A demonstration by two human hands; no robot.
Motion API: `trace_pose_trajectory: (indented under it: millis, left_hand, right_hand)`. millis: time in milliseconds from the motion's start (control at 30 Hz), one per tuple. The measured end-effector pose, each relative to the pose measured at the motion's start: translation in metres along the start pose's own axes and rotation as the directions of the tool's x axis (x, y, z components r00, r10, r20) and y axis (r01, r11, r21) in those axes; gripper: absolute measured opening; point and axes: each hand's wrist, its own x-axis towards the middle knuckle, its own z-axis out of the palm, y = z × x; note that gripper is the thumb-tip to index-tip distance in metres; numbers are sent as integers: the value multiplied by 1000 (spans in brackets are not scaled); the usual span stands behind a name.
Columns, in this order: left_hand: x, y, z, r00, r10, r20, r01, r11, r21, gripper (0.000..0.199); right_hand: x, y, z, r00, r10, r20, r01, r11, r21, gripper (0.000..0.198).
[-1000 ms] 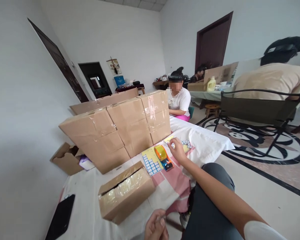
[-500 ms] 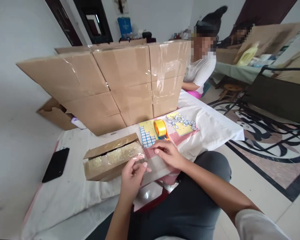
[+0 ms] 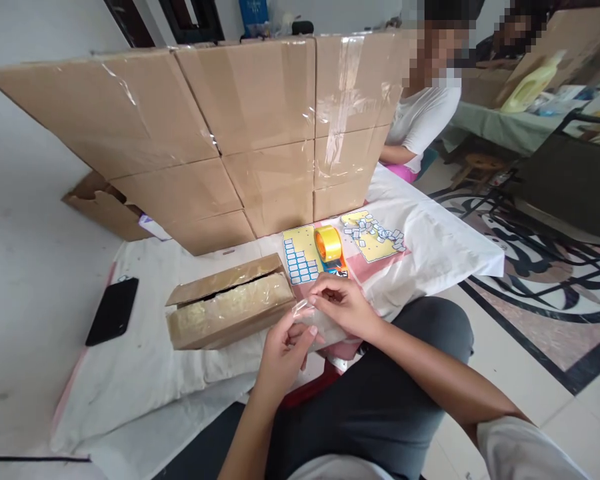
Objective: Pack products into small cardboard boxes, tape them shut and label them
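Here we hold a piece of clear film (image 3: 326, 327) between our two hands, over the near side of the cloth-covered table (image 3: 150, 380), close to our knees. Our right grip (image 3: 347, 307) pinches its upper edge between thumb and forefinger, while our left grip (image 3: 283, 343), fingers curled, pinches its left end. Just to the left, a long, taped cardboard box (image 3: 235, 307) lies on the table, a dark gap running along its top. Beyond our right grip, an orange tape dispenser with a yellow roll (image 3: 329, 244) overlaps a yellow card (image 3: 299, 257) printed with white blocks; a second card (image 3: 377, 239), patterned with scattered blocks, lies to its right. Behind them stands a tall, tape-streaked cardboard wall (image 3: 260, 120). Far left, we see a flat black device (image 3: 113, 312).
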Motion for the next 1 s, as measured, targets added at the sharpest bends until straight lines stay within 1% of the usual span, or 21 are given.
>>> trace_pose_trajectory:
  millis: [100,200,267,333,400,467,533,567,600,633,667,700,733,767,800,833,867,900,933,967,1000]
  left_hand:
    - [-2,3,-5,1000,-15,0,15,1000,-10,52]
    - [-9,9,-14,999,-25,34,25,1000,-2,54]
    - [-18,15,-22,997,-21,74,20,1000,15,60]
    - [-30,20,-34,995,-6,104,3,1000,21,74]
    - [-43,23,-49,994,21,111,-23,999,24,84]
    - [-55,22,-67,993,39,108,-45,997,60,80]
    - [-65,19,-85,996,45,71,-56,986,156,72]
    - [-69,17,-93,998,63,3,-62,976,208,67]
    - [-71,16,-100,988,105,-111,-74,964,257,62]
    - [-71,16,-106,952,178,-249,-95,946,311,55]
    - [-70,17,-112,883,282,-374,-130,915,382,47]
    - [-67,19,-117,791,408,-455,-168,861,480,41]
    - [-63,23,-122,703,535,-468,-194,778,598,37]
    - [-56,27,-127,646,639,-417,-201,670,714,38]
    - [-49,31,-133,635,698,-330,-193,557,808,44]
    - [-41,34,-139,664,708,-241,-177,462,869,53]
    - [-33,36,-144,713,679,-176,-156,397,904,65]
    - [-26,36,-150,763,631,-140,-131,363,923,77]
    - [-20,35,-154,804,582,-121,-109,345,932,87]
    - [-16,33,-158,830,546,-113,-94,336,937,97]
    - [-13,30,-161,843,527,-107,-88,332,939,106]
  right_hand:
    - [2,-9,5,995,-98,-9,97,993,-60,17]
    - [-2,-22,15,979,-203,-9,199,967,-160,12]
    - [-9,-31,26,968,-247,-50,232,952,-201,11]
    - [-18,-38,40,958,-267,-106,239,945,-225,12]
    - [-24,-44,53,950,-291,-110,260,937,-235,12]
    - [-24,-52,62,944,-318,-89,294,932,-210,12]
    - [-18,-63,65,934,-333,-128,311,936,-166,12]
    - [-12,-70,63,930,-331,-159,307,939,-158,13]
    - [-6,-77,60,930,-320,-182,293,942,-163,13]
    - [1,-84,56,935,-302,-185,271,947,-174,12]
    - [8,-91,51,948,-274,-163,243,953,-183,12]
    - [14,-98,47,965,-234,-121,210,961,-182,13]
    - [20,-104,44,980,-188,-70,174,971,-165,14]
    - [24,-108,42,990,-138,-13,135,982,-131,15]
    - [28,-112,41,995,-88,46,92,992,-90,15]
    - [31,-114,42,994,-45,102,50,998,-44,15]
    - [34,-116,45,988,-8,154,9,1000,-2,16]
    - [37,-117,48,980,21,200,-28,999,32,18]
    - [41,-116,53,970,46,240,-61,997,55,19]
    - [45,-114,60,958,68,278,-88,994,63,21]
    - [51,-110,67,948,87,308,-109,993,55,21]
